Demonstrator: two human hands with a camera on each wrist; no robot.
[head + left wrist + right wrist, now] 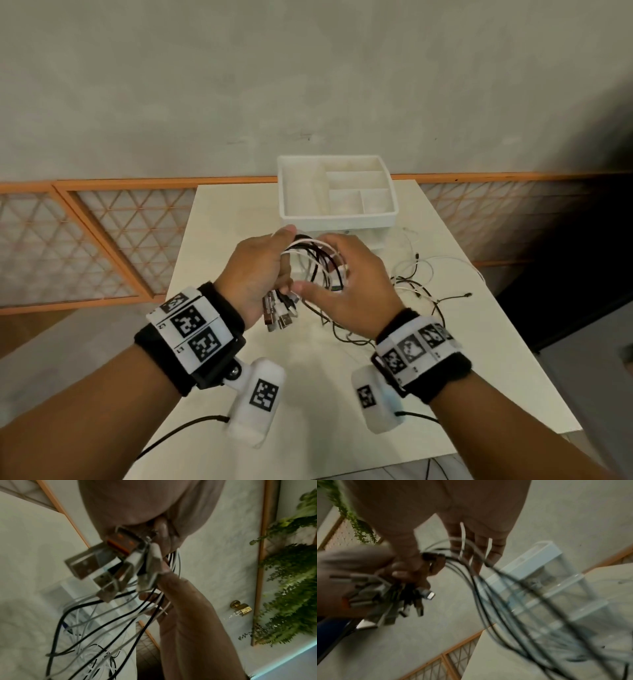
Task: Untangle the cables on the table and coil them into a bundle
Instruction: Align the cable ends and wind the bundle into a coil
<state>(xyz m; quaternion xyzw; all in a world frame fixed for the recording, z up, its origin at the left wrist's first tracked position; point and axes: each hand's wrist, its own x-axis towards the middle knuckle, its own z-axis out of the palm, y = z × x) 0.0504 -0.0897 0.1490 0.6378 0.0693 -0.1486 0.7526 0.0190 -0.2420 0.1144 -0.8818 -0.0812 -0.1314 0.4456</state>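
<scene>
Left hand (255, 274) grips cables (317, 251), right hand (359, 284) touching, tray (337, 216) beyond

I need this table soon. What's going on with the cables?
A person is coiling them. The left hand grips a bunch of cables above the table, plugs hanging below. The right hand, held open, supports the cables. A tangle lies on the table, so the job is unfinished.

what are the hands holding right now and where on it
The left hand grips the cables just behind their USB plugs, which stick out below the fist. The cables then run between the spread fingers of the right hand.
</scene>
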